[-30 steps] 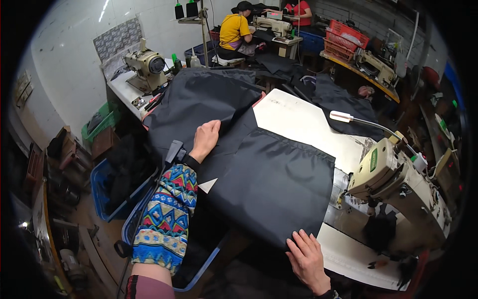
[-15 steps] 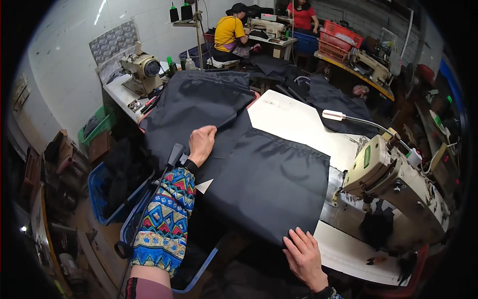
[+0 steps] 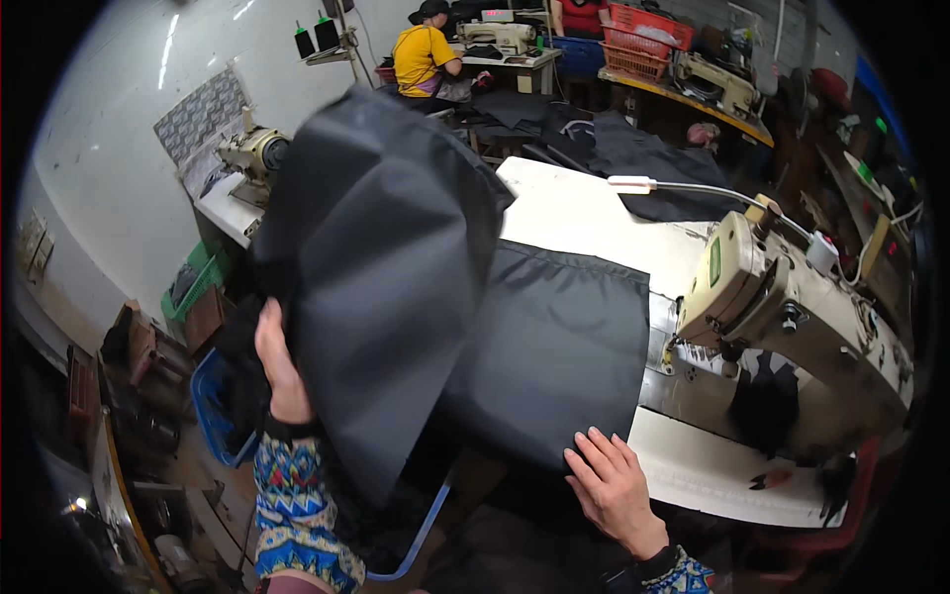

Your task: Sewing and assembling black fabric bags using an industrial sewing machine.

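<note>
A large black fabric panel (image 3: pixel 386 238) is raised in front of me on the left, bulging and slightly blurred. My left hand (image 3: pixel 281 364) grips its left edge; some of the fingers are hidden by the cloth. To the right, a flat black fabric piece (image 3: pixel 564 337) with a gathered or folded upper edge lies on the white sewing table (image 3: pixel 574 208). My right hand (image 3: pixel 614 485) rests on its lower right corner, fingers stretched out. Just right of that piece stands a cream sewing machine (image 3: pixel 737 267).
A lamp on a bent metal neck (image 3: pixel 633 185) reaches over the table. Blue bins (image 3: pixel 213 396) stand low at left, near a green basket (image 3: pixel 198 277). Another sewing machine (image 3: pixel 255 153) is behind the raised panel. Two people sit or stand at the back, one in a yellow shirt (image 3: pixel 424 57).
My left hand has moved left and down and now holds the black panel, which has risen from the table. My right hand stays on the fabric corner. The view has shifted slightly.
</note>
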`<act>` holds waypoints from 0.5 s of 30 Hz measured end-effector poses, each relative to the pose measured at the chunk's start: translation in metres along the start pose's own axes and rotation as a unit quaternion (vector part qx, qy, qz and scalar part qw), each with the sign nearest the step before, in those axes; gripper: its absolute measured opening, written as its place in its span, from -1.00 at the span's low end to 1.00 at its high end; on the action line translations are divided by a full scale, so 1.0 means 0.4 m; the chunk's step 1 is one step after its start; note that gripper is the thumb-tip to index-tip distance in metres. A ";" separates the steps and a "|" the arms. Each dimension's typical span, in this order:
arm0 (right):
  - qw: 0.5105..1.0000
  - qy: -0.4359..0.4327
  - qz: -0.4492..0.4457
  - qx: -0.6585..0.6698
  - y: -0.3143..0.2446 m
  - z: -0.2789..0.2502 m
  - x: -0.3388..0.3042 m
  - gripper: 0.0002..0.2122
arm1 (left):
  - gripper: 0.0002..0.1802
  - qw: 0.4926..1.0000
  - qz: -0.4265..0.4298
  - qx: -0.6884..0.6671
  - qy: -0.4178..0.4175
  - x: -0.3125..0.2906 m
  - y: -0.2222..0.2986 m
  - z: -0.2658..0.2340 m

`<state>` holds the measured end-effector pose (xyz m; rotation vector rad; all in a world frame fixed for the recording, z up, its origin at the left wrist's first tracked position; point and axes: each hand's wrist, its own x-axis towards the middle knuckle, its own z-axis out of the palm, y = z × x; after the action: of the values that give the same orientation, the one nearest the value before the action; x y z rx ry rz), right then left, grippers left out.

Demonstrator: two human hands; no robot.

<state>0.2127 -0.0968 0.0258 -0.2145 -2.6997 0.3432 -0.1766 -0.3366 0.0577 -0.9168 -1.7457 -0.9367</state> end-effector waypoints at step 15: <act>1.000 -0.001 0.003 -0.023 -0.031 0.018 0.012 -0.65 | -0.44 0.886 0.096 0.009 -0.453 -0.082 0.323 0.234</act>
<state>0.2040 -0.1094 0.0247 -0.2347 -2.7105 0.2839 -0.0880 -0.2041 0.0256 -1.6492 -2.3450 -0.3440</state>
